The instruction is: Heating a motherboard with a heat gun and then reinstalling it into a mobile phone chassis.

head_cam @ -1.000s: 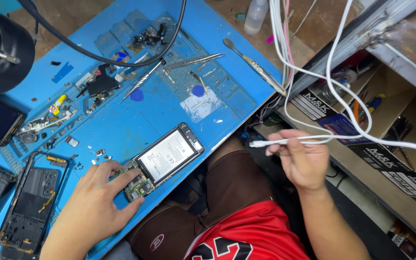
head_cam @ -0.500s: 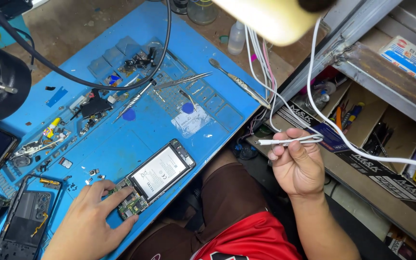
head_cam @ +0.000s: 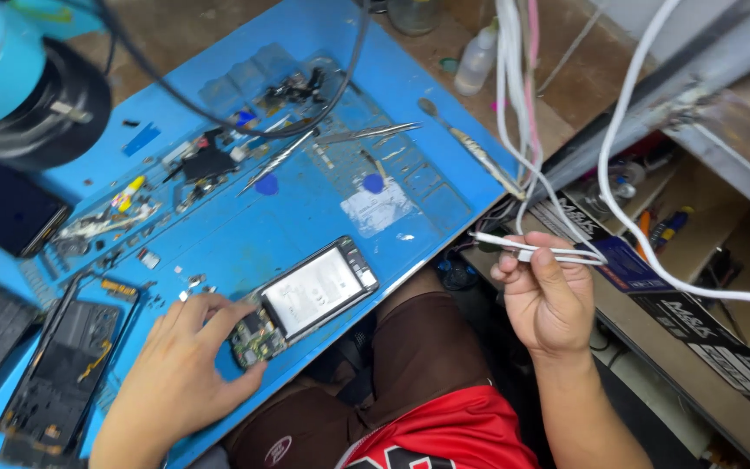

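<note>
Head view shows the left hand [head_cam: 186,369] still pressed flat on the opened phone [head_cam: 304,301] at the blue mat's [head_cam: 245,230] near edge, while the right hand [head_cam: 549,300] has lifted slightly, pinching the white cable plug [head_cam: 514,252], ready for connecting.

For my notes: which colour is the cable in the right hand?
White cable, seen in the head view.

This is a phone repair workshop. A blue mat [head_cam: 219,234] covers the bench, and tiny screws and parts lie all over it. An opened phone [head_cam: 305,300] and a black phone frame [head_cam: 62,365] lie there too. Metal tweezers [head_cam: 366,133] rest nearby. White cables [head_cam: 618,148] hang over a messy shelf [head_cam: 696,217] of tools.
</note>
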